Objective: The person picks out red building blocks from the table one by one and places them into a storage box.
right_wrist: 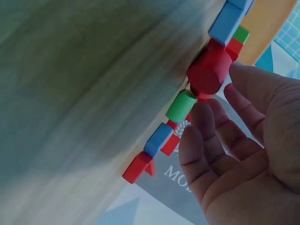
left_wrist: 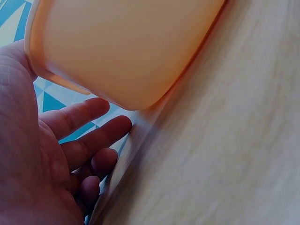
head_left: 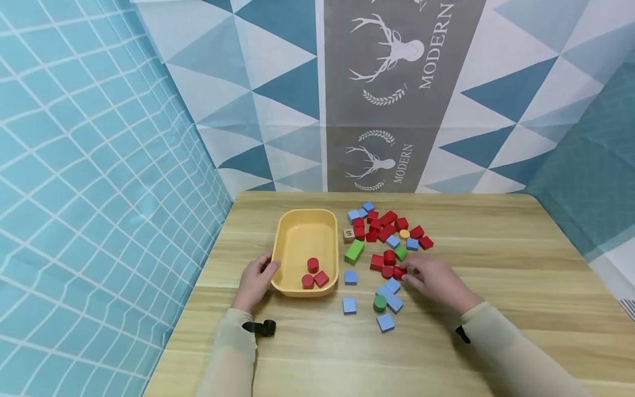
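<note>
My left hand [head_left: 254, 280] holds the left side of a yellow plastic tray [head_left: 334, 242], thumb on the rim and fingers outside the wall. In the left wrist view several fingers [left_wrist: 96, 136] hang loosely below the tray wall [left_wrist: 126, 51]. Inside the tray lie two red cylinders [head_left: 312, 265] and a red block [head_left: 321, 278]. Over on the right, my right hand [head_left: 436, 278] has its thumb and fingertips around a red cylinder block [right_wrist: 206, 72] at the edge of the pile. Next to it are more red pieces [head_left: 377, 262] and a green block [head_left: 401, 252].
Farther back lie several red blocks [head_left: 387, 219], blue blocks [head_left: 353, 215], a lettered wooden cube [head_left: 349, 235] and a yellow disc [head_left: 404, 235]. Nearer are a green cylinder [head_left: 380, 303] and blue blocks [head_left: 349, 305] on the wooden table [head_left: 317, 353]. Patterned cloth [head_left: 283, 99] hangs behind.
</note>
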Available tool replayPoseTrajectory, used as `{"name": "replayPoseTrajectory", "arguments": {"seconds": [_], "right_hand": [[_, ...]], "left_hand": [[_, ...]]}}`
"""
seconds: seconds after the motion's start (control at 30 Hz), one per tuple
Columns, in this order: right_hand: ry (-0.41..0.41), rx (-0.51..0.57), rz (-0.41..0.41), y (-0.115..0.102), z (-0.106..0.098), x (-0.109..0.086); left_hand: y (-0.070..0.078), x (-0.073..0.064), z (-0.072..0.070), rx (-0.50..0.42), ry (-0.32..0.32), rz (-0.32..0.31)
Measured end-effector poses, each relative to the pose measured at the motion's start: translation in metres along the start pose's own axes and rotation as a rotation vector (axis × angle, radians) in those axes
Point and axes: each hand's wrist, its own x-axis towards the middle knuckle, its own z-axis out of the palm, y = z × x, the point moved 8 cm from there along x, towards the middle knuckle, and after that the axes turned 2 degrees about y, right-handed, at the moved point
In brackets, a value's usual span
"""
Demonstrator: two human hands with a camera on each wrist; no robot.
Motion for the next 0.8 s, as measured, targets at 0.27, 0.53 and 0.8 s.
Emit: {"name": "replayPoseTrajectory", "arguments": {"seconds": [0.27,0.53,0.8], "right_hand": [[-0.022,-0.034,0.034,-0.003,0.008,0.004],[-0.065,-0.018,0.068,-0.002,0.013,0.005],[-0.133,0.005,0.103,0.000,0.013,0.006]], "left_hand": [[0.000,0.000,0.001,0.006,0.008,-0.006],[0.000,0.000,0.000,0.006,0.001,-0.005],[-0.001,-0.001,0.000,0.005,-0.005,-0.004]]}}
